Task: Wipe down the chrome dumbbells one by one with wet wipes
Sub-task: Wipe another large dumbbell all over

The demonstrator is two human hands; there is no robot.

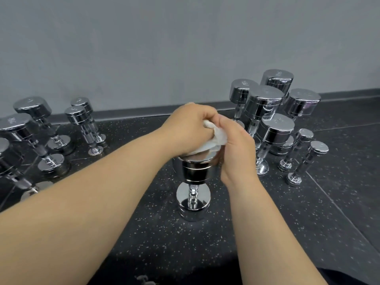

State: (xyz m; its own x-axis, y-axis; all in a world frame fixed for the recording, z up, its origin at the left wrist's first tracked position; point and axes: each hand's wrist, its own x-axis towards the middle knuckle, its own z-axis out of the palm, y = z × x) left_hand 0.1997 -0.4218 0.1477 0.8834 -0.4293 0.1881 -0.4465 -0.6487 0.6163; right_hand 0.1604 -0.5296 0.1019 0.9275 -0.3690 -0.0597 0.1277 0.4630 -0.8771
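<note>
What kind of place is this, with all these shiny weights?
Probably a gym or weights room: lots of chrome dumbbells stand on end, the floor is black speckled rubber matting, and the wall is plain grey.

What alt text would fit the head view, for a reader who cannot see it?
A person's left hand and right hand hold a white wet wipe on top of an upright chrome dumbbell on a speckled black floor. More chrome dumbbells stand on end to either side, before a grey wall.
</note>
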